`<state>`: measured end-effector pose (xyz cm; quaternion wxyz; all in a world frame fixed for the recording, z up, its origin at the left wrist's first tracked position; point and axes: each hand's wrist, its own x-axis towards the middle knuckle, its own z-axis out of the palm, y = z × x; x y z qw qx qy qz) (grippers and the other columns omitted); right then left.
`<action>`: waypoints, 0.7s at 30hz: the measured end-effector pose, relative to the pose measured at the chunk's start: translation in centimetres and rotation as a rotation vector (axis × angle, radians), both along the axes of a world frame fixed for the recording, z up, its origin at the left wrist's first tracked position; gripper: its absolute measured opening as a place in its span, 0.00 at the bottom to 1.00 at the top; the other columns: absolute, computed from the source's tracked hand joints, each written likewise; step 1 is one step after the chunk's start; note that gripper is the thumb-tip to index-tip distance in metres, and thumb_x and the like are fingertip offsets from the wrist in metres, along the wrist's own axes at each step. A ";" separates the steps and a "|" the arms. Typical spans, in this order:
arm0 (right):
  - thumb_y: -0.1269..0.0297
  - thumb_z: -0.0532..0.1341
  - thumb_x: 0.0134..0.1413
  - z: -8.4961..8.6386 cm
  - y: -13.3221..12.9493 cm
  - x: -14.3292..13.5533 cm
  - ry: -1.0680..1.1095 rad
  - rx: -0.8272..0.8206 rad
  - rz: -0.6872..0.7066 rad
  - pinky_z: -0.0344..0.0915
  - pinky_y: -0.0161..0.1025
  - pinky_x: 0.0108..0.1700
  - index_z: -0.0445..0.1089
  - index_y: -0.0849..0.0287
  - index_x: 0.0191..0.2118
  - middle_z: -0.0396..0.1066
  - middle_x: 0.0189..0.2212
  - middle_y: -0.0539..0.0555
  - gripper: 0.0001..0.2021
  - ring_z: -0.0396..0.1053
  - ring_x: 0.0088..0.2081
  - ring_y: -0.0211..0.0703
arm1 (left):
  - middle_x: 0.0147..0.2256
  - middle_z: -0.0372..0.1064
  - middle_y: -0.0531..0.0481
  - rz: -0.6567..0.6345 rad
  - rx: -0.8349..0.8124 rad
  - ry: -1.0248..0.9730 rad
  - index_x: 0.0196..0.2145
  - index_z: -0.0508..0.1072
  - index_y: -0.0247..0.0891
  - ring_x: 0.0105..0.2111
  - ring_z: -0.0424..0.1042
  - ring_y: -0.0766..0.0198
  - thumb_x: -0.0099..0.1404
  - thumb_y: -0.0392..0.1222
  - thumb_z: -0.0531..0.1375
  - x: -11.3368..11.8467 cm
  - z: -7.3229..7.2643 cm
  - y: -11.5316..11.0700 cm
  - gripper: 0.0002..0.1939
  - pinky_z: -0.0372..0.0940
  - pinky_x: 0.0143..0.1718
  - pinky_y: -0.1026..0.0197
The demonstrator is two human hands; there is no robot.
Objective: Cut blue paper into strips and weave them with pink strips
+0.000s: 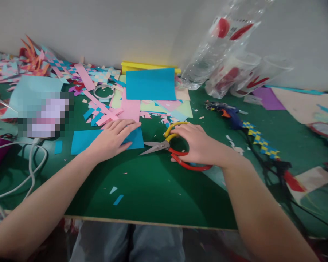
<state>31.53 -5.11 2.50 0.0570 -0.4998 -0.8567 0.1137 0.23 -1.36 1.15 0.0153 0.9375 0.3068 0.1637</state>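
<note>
My left hand (116,137) lies over a blue paper strip (83,141) on the green table, its fingers spread and pointing right. My right hand (195,143) is wrapped round the scissors (160,146), which have one yellow and one red handle. The scissors' blades are slightly parted and point left, close to the right end of the blue strip. A small blue piece (58,147) lies left of the strip. Behind my hands, a blue sheet (151,84) rests on pink and pale green papers.
Paper scraps and woven strips (68,67) pile up at the back left. A blurred-out phone (47,116) with a white cable lies at the left. Plastic cups (265,74), a bottle (221,40) and a blue glue gun (232,116) with a black cord are on the right.
</note>
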 end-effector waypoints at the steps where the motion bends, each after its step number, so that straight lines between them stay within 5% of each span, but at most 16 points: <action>1: 0.48 0.65 0.46 0.0 -0.1 0.0 0.000 -0.019 0.000 0.57 0.60 0.60 0.67 0.53 0.52 0.70 0.53 0.59 0.28 0.62 0.59 0.62 | 0.61 0.60 0.38 -0.006 -0.013 0.000 0.65 0.53 0.40 0.62 0.59 0.49 0.71 0.37 0.54 0.1 0.0 0.0 0.27 0.59 0.59 0.47; 9: 0.54 0.65 0.45 0.8 -0.4 -0.2 0.064 -0.104 -0.025 0.58 0.60 0.61 0.66 0.53 0.50 0.69 0.53 0.59 0.25 0.61 0.60 0.62 | 0.54 0.71 0.44 -0.169 -0.177 -0.137 0.51 0.73 0.39 0.59 0.65 0.57 0.73 0.37 0.51 0.2 -0.5 0.7 0.14 0.61 0.61 0.48; 21: 0.52 0.64 0.49 0.2 0.0 -0.3 0.087 -0.132 0.034 0.57 0.60 0.62 0.66 0.51 0.56 0.68 0.55 0.58 0.27 0.61 0.61 0.59 | 0.62 0.64 0.53 -0.189 -0.304 0.031 0.58 0.70 0.40 0.66 0.56 0.63 0.63 0.19 0.44 0.0 -0.9 1.2 0.33 0.55 0.67 0.49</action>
